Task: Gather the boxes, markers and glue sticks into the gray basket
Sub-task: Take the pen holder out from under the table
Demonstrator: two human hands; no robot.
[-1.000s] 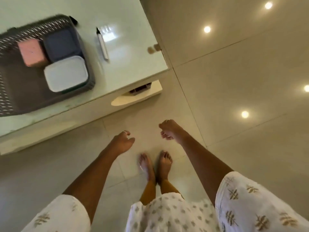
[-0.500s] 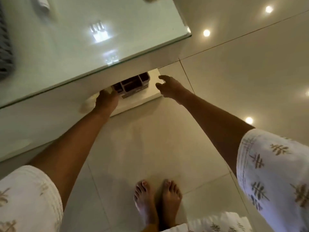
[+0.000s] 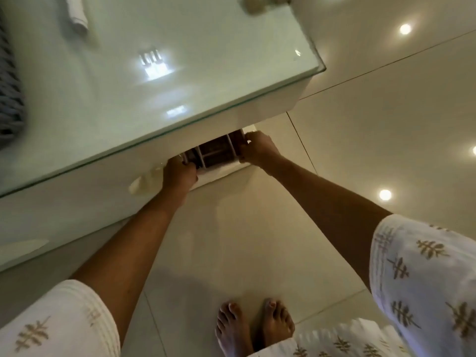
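Under the glass table (image 3: pixel 180 73), left hand (image 3: pixel 179 173) and right hand (image 3: pixel 258 150) grip what looks like a divided box (image 3: pixel 217 152) by its ends

A glass-topped white table (image 3: pixel 206 73) stands on a glossy tiled floor (image 3: pixel 257 240).

Most of the compartmented box (image 3: pixel 217 152) lies hidden beneath the desk (image 3: pixel 159 94) overhang, and what its compartments hold is too dark to tell. The fingertips of the left hand (image 3: pixel 180 173) vanish behind its end. The gray basket (image 3: pixel 10 99) is blurred and cut by the left edge. A white marker (image 3: pixel 77 15) runs off the top.
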